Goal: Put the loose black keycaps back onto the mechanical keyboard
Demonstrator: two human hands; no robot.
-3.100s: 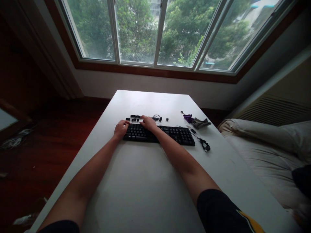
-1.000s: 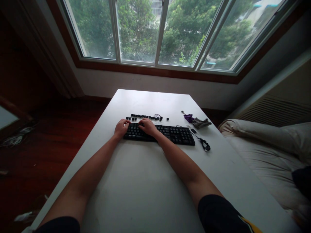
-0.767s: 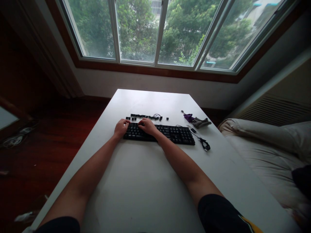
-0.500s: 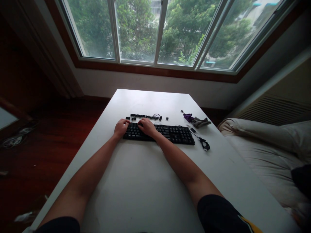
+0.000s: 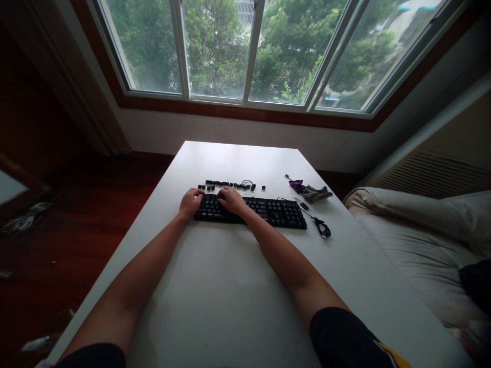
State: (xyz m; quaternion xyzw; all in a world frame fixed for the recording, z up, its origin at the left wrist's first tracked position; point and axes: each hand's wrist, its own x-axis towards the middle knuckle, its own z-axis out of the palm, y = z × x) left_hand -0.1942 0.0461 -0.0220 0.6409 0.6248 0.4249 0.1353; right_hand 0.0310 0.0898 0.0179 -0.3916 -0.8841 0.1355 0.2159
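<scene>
A black keyboard (image 5: 274,210) lies flat across the white table. At its left end, my left hand (image 5: 189,202) is closed on the edge, with thumb and fingers curled at the upper left corner. My right hand (image 5: 233,201) rests over the upper row, left of the middle. Its fingers are bent down and drawn together on the keys; anything between the fingertips is hidden. Just behind the keyboard are several loose black keycaps (image 5: 219,183) in rough rows, with a single keycap (image 5: 263,187) apart on the right. A thin wire loop (image 5: 247,182) lies among them.
Right of the keyboard lies a bundled black cable (image 5: 322,229) with a small black piece (image 5: 304,206) near it. Behind are a purple cloth (image 5: 296,186), a crumpled grey cloth (image 5: 316,193) and a small brush-like tip (image 5: 287,176). A beige sofa (image 5: 406,245) borders the table's right side.
Both hands keep nearly the same place on the keyboard. The view has shifted very slightly; the keycaps and other things lie as before.
</scene>
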